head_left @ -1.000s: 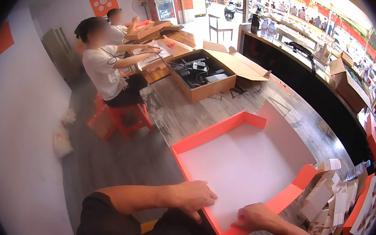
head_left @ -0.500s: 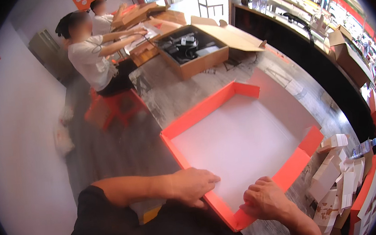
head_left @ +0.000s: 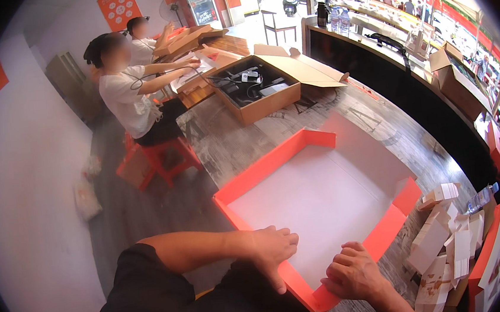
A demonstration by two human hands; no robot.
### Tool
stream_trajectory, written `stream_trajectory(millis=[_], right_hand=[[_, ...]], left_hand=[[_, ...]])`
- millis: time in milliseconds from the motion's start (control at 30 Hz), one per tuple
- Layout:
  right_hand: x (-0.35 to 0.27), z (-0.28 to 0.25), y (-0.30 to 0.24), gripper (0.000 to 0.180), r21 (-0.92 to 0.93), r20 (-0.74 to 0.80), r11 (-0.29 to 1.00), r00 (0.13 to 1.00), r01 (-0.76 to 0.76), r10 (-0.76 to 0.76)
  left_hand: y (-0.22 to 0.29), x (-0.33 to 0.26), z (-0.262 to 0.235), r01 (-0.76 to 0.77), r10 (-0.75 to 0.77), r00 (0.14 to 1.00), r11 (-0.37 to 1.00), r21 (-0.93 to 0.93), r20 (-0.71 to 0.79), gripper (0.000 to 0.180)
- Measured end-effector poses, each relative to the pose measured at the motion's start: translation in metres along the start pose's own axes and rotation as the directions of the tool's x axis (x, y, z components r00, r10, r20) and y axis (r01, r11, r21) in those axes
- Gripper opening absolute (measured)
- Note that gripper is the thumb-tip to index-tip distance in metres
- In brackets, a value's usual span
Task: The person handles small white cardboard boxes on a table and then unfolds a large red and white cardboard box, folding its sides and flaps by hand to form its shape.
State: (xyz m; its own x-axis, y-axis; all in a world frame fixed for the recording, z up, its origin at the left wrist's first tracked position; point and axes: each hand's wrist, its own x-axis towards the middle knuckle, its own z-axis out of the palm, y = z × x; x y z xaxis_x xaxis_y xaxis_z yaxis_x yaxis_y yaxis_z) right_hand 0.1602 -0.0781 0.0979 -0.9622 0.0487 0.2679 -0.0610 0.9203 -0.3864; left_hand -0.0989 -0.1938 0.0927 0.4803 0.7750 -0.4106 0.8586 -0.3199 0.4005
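orange box tray (head_left: 274,166) under both hands, left hand (head_left: 273,249), right hand (head_left: 352,272).

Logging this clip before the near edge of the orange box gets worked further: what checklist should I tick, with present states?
1. Left hand on near wall of the orange box: ok.
2. Right hand on the same wall: ok.
3. White box floor bare: ok.
4. Far right wall upright: not ok, it lies flat.
5. Stack of white folded cartons apart from the box: ok.
6. Grip tightness: cannot tell.
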Motion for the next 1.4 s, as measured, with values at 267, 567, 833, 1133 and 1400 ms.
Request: stream_trajectory(millis=[267,567,833,1133,1400], right_hand=[[-0.011,-0.001,0.002,0.027,-0.004,-0.088,1.000,0.996,-0.008,0.007],[-0.019,-0.008,0.010,0.033,-0.023,-0.180,0.999,0.983,0.029,-0.033],[-0.029,-0.012,0.023,0.045,0.029,-0.292,0.999,0.956,0.033,-0.023],[-0.051,-0.032,0.043,0.063,0.077,-0.413,0.997,0.910,0.007,0.025],[-0.065,-0.033,0.055,0.058,0.083,-0.401,0.988,0.904,-0.127,0.150]], left_hand=[[0.000,0.003,-0.005,0.027,-0.044,0.997,0.968,-0.251,-0.064,0.083],[0.011,-0.001,-0.011,-0.022,-0.009,0.977,0.990,-0.141,-0.215,0.082],[0.000,-0.009,-0.001,-0.201,0.201,0.811,0.978,0.061,-0.550,0.076],[0.004,-0.027,0.009,-0.146,0.368,0.551,0.926,0.348,-0.749,0.042],[0.004,-0.057,0.069,-0.045,0.077,0.622,0.997,0.062,-0.779,0.035]])
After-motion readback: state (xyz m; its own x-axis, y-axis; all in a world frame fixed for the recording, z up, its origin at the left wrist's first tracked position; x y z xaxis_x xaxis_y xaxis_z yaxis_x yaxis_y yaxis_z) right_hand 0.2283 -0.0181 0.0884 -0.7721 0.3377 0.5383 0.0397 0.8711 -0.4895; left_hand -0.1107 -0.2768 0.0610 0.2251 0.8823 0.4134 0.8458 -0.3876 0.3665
